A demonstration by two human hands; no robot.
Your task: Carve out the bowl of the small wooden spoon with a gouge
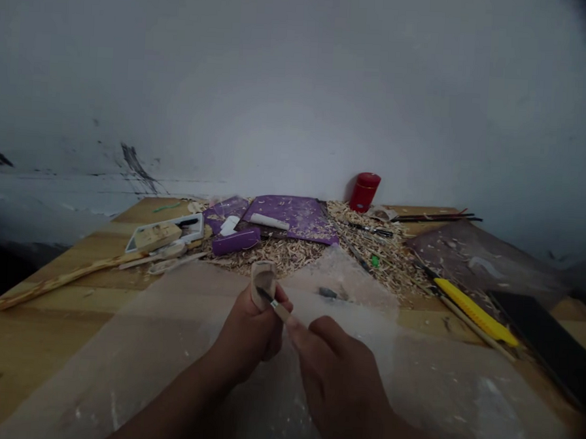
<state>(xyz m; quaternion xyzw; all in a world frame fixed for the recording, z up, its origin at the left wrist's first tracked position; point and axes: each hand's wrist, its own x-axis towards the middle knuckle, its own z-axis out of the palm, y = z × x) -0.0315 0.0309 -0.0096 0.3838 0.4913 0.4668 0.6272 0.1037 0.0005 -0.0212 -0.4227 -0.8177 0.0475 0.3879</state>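
Note:
In the middle of the view, my left hand (250,328) is closed round a pale carved piece of wood (263,277), whose rounded, hollowed end sticks up above the fingers. My right hand (337,366) grips a small carving knife (279,310) by its wooden handle. The knife's dark blade points up and left and lies against the hollowed face of the wood. Both hands are above a translucent plastic sheet (168,350) spread on the table. The lower part of the wooden piece is hidden in my left fist.
Wood shavings (291,255) lie heaped behind the hands, by a purple cloth (298,213). A red canister (364,192) stands against the wall. At the left are a white tray (201,226) and a long stick (68,280); at the right, a yellow utility knife (475,311) and a dark flat slab (542,337).

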